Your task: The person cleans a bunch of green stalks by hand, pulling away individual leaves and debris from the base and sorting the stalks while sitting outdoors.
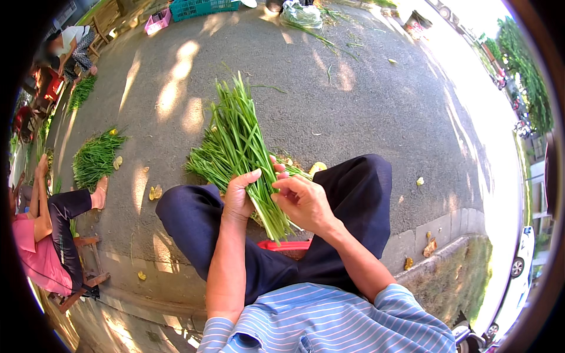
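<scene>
A thick bunch of long green chives (242,132) slants across my lap, leaf tips pointing away and paler cut ends toward me. My left hand (240,197) is closed round its lower part, thumb lying over the stalks. At the bunch's right side is my right hand (303,201), its fingers bent and drawn together against the stalk ends. Whatever is pinched there is too small to make out. More loose chives (206,163) lie on the ground beneath and behind the held bunch, partly hidden by it.
Between my legs a red plastic edge (285,245) shows. To the left are a chive pile (96,157) and a seated person in pink (44,253). A teal crate (200,7), pink basket (158,22) and clear plastic bag (301,16) stand far ahead. A kerb (438,240) runs at right.
</scene>
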{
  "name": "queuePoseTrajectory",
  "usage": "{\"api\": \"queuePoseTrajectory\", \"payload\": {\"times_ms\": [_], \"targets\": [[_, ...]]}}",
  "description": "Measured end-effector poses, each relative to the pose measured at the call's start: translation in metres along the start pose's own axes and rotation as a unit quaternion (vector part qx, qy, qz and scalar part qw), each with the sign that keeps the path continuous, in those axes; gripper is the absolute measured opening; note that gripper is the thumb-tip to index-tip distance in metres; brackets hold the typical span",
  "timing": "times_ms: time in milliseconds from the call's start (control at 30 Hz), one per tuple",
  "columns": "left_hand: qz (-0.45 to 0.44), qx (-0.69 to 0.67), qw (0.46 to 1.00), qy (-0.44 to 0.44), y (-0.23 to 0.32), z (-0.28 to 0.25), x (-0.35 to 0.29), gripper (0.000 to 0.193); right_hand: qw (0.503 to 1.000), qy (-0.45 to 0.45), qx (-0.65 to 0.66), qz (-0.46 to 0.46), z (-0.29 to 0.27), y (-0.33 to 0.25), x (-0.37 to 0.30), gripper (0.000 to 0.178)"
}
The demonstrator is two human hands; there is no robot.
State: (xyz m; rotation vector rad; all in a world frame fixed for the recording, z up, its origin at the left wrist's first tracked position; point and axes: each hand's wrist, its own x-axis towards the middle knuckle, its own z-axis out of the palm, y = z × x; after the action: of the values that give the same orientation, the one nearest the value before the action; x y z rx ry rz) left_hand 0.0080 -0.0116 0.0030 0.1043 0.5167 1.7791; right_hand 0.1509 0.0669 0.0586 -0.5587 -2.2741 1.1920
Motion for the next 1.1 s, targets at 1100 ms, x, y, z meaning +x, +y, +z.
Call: {"api": "queuePoseTrajectory", "payload": {"times_ms": [1100], "targets": [[0.04,0.216,0.976,0.016,-0.019,0.018,0.001,0.036,0.997,0.046,0.001,0.059,-0.022,0.023,0.007,0.035]]}}
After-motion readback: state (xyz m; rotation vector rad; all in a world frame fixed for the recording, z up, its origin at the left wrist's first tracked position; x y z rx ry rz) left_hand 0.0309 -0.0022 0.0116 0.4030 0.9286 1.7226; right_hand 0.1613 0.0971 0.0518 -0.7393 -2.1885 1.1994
